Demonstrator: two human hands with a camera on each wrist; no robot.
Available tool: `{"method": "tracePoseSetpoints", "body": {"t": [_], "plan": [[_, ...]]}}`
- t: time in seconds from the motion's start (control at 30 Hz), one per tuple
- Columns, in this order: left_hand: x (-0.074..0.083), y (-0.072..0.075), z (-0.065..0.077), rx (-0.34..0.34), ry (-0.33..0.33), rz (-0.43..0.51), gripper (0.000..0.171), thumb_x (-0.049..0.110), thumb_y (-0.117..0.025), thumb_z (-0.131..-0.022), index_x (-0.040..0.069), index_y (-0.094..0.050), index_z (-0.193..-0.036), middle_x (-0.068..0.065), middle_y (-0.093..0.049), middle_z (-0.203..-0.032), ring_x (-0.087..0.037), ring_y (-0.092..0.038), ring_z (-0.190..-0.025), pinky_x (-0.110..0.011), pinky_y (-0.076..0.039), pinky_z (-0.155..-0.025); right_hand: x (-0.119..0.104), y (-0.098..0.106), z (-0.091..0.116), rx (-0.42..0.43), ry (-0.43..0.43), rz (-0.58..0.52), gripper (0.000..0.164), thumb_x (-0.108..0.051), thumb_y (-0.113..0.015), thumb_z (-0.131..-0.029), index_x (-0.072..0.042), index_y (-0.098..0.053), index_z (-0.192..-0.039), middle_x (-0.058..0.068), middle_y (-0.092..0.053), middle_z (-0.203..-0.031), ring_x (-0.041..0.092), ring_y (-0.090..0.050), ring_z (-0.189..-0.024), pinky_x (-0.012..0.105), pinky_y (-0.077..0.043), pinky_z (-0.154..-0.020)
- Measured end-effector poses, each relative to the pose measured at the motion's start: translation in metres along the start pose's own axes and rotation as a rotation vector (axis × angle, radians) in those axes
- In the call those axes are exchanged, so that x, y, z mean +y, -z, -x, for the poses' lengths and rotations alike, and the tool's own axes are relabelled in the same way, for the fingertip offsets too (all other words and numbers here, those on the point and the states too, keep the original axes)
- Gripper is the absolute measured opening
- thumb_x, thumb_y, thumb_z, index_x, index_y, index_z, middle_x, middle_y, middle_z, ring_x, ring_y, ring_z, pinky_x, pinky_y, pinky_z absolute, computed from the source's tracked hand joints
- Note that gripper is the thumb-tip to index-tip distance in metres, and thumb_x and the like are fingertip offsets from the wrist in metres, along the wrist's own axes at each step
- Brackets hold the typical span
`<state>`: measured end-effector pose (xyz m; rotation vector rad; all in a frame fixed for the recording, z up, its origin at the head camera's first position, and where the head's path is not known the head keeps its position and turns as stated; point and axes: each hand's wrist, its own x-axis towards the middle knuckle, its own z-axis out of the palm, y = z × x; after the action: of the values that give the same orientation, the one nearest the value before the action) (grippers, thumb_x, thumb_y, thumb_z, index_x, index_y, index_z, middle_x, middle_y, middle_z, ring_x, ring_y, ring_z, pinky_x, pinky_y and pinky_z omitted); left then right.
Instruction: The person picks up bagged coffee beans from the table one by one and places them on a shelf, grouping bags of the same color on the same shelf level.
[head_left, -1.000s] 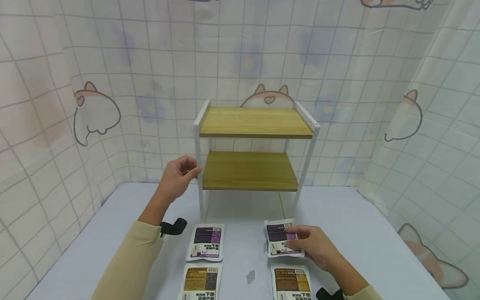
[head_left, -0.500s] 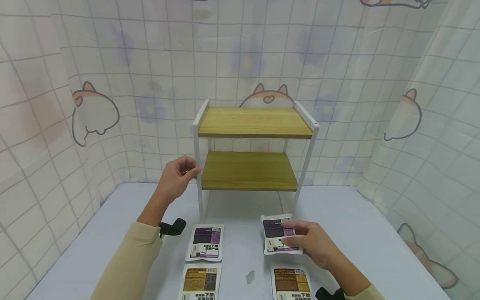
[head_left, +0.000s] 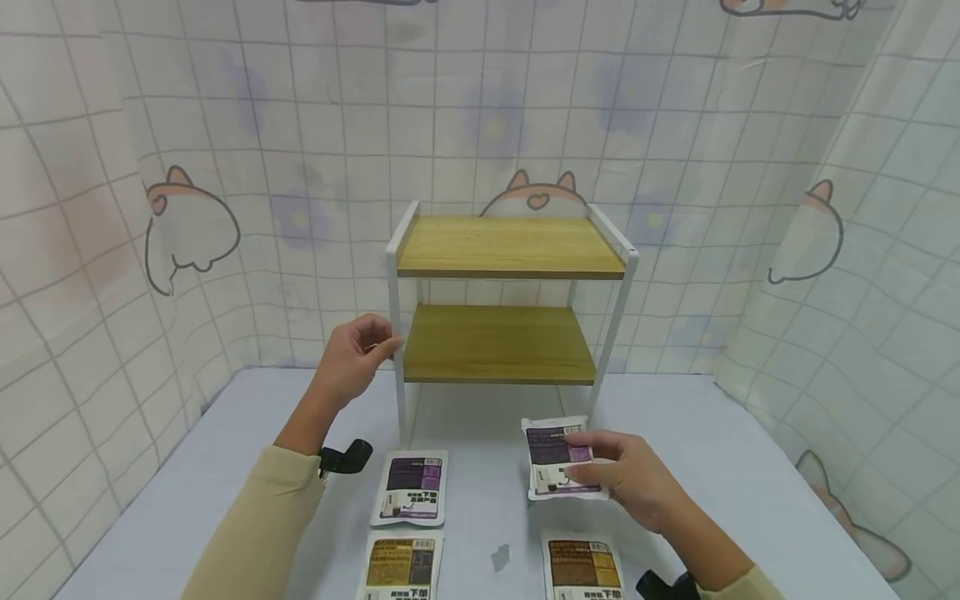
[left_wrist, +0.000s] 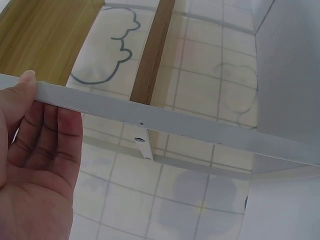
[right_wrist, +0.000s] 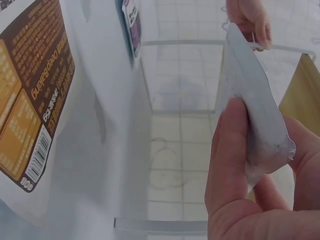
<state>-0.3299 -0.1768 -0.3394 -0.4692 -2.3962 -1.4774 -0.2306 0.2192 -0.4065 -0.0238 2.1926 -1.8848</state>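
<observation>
Apparently to steady it, the left hand [head_left: 354, 357] pinches the two-tier shelf [head_left: 510, 246] by its post; the right hand [head_left: 639, 477] grips a purple-labelled pouch [head_left: 547, 454] edgewise between fingers and thumb, above the table [head_left: 678, 429].

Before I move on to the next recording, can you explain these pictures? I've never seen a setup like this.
There is no machine here: a person works with two bare hands. The wide view is taken from the head, looking forward and down; the two close views are taken from the left and right wrists.

The left hand grips a white post of a shelf with two wooden boards. The right hand holds a purple-labelled pouch above the table.

On the table lie another purple-labelled pouch, a yellow-labelled pouch and a brown-labelled pouch; the last two are cut off by the wide view's lower edge.
</observation>
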Motion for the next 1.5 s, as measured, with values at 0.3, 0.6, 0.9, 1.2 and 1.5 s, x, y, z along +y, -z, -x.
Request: {"method": "tracePoseSetpoints", "body": {"t": [0.3,0.6,0.9,1.2,1.5], "plan": [[0.000,0.000,0.000,0.003,0.002,-0.007,0.015,0.022,-0.067,-0.101,0.009,-0.066,-0.107,-0.010,-0.067,-0.103,-0.025,-0.067,-0.098,-0.026,-0.055,-0.088,-0.015,0.001,0.007,-0.039,0.041,-0.029,0.059,-0.008,-0.081,-0.086,0.003,-0.058,-0.140,0.022,-0.051,-0.142,0.021,-0.066,-0.102,0.030,-0.059,-0.085],[0.000,-0.001,0.000,0.001,0.013,-0.008,0.016,0.022,-0.067,-0.101,0.008,-0.065,-0.108,-0.011,-0.068,-0.105,-0.037,-0.067,-0.104,-0.032,-0.057,-0.091,-0.027,0.001,0.011,-0.068,0.072,-0.044,0.060,-0.009,-0.080,-0.087,0.002,-0.056,-0.142,0.024,-0.043,-0.146,0.023,-0.066,-0.104,0.029,-0.059,-0.086],[-0.002,-0.001,-0.001,0.004,0.022,-0.017,0.017,0.023,-0.066,-0.101,0.007,-0.065,-0.108,-0.011,-0.068,-0.104,-0.033,-0.068,-0.102,-0.037,-0.056,-0.093,-0.039,-0.001,0.015,-0.070,0.076,-0.063,0.058,-0.009,-0.079,-0.088,-0.001,-0.058,-0.141,0.022,-0.042,-0.146,0.024,-0.065,-0.107,0.028,-0.058,-0.089],[0.000,-0.002,-0.001,0.008,0.008,-0.008,0.012,0.019,-0.066,-0.101,0.008,-0.065,-0.107,-0.011,-0.067,-0.104,-0.026,-0.067,-0.099,-0.043,-0.056,-0.095,-0.050,-0.003,0.015,-0.052,0.079,-0.069,0.058,-0.008,-0.080,-0.088,-0.002,-0.058,-0.142,0.021,-0.043,-0.145,0.024,-0.065,-0.108,0.028,-0.059,-0.088],[-0.001,-0.001,-0.001,0.011,0.001,-0.022,0.012,0.019,-0.066,-0.101,0.009,-0.065,-0.107,-0.010,-0.067,-0.104,-0.024,-0.067,-0.098,-0.043,-0.057,-0.094,-0.060,-0.001,0.018,-0.068,0.098,-0.076,0.058,-0.010,-0.079,-0.089,-0.004,-0.058,-0.142,0.021,-0.046,-0.142,0.025,-0.065,-0.109,0.029,-0.059,-0.089]]}}
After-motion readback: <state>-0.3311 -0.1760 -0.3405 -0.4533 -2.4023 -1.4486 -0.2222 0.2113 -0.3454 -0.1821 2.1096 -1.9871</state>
